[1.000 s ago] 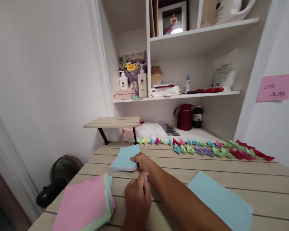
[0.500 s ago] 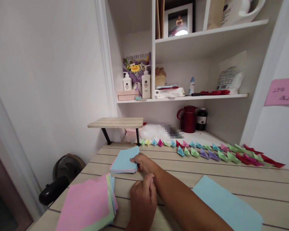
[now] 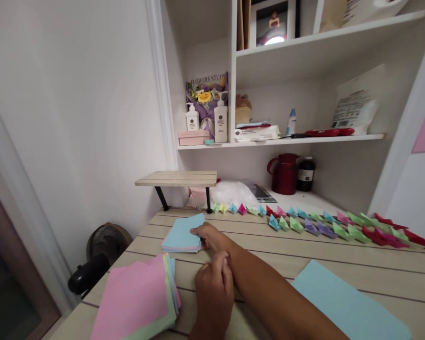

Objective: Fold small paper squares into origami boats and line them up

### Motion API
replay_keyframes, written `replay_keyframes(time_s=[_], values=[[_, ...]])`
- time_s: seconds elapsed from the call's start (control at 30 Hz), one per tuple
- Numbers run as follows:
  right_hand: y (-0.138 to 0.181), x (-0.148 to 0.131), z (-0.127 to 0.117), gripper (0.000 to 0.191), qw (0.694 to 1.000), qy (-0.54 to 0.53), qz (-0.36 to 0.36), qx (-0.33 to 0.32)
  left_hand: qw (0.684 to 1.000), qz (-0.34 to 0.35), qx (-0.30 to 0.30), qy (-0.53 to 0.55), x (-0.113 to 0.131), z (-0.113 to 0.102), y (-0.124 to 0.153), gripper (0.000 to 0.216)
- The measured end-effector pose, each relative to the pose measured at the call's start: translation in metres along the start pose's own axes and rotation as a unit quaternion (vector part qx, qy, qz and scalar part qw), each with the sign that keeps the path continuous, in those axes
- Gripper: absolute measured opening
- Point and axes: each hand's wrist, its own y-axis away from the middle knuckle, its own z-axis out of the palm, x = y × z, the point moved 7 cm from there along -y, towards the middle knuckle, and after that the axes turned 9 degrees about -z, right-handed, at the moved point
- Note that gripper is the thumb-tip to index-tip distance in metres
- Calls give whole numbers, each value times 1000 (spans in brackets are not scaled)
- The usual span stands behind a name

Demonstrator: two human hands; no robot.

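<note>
My right hand [image 3: 211, 236] reaches across to a small stack of square paper [image 3: 184, 231], blue on top with pink and other sheets below. Its thumb lies on the top sheet and its fingers close round the stack's right edge, partly hidden. My left hand [image 3: 215, 293] is a loose fist beside my right forearm, its knuckles at or touching the wrist. Nothing shows in it, though the palm is hidden. A larger stack of square paper [image 3: 136, 293], pink on top with green and blue edges, lies to the left. One large blue sheet [image 3: 347, 300] lies right of my forearm.
Rows of small folded paper boats [image 3: 311, 227] in several colours line the table's back right. A little raised wooden shelf [image 3: 177, 178] stands at the back left. Behind are a dark red jug [image 3: 285, 174], a dark bottle [image 3: 306, 174] and white shelving [image 3: 311, 140]. A black fan [image 3: 99, 255] stands left.
The view has shifted slightly, so most things appear a little further right. Both hands keep nearly the same pose, the right still on the small stack.
</note>
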Motion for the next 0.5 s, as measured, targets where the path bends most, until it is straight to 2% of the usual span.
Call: replay_keyframes(time_s=[0.27, 0.4, 0.5], values=[[-8, 1, -11, 33, 999, 40, 19, 1, 1000, -13, -18, 0, -4, 3, 0, 26], [0, -2, -31, 32, 995, 92, 31, -6, 999, -15, -29, -23, -8, 7, 0, 25], [11, -10, -54, 28, 990, 144, 7, -12, 999, -30, -36, -28, -12, 9, -1, 25]])
